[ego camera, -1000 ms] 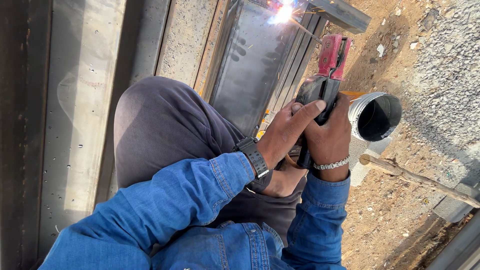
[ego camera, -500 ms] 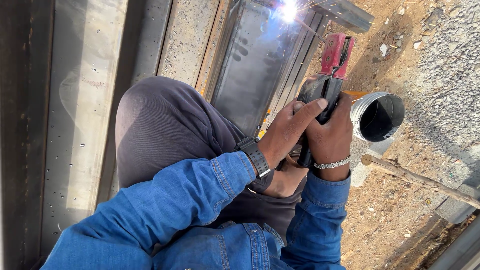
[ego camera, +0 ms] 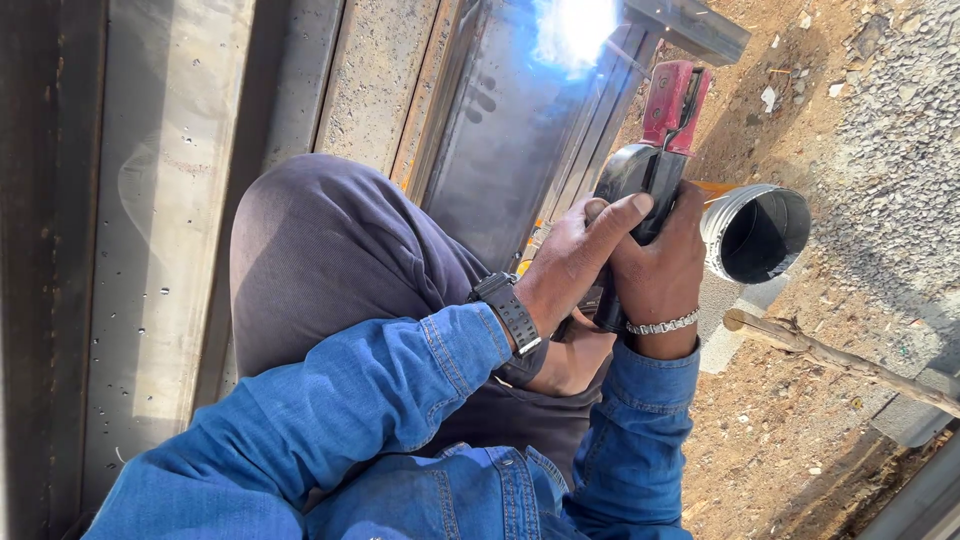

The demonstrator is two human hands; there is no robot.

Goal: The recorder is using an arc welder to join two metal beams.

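We hold the red and black welding holder tight with both hands: our right hand wraps its handle, our left hand presses on top. The bright spark on the metal frame looks bigger and bluer than before, so the welding goes on.

Metal bucket nr wooden stick

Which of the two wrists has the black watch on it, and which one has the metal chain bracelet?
The left hand wears the black watch, strapped just above the denim cuff. The right hand, gripping the welding holder, wears the silver chain bracelet.
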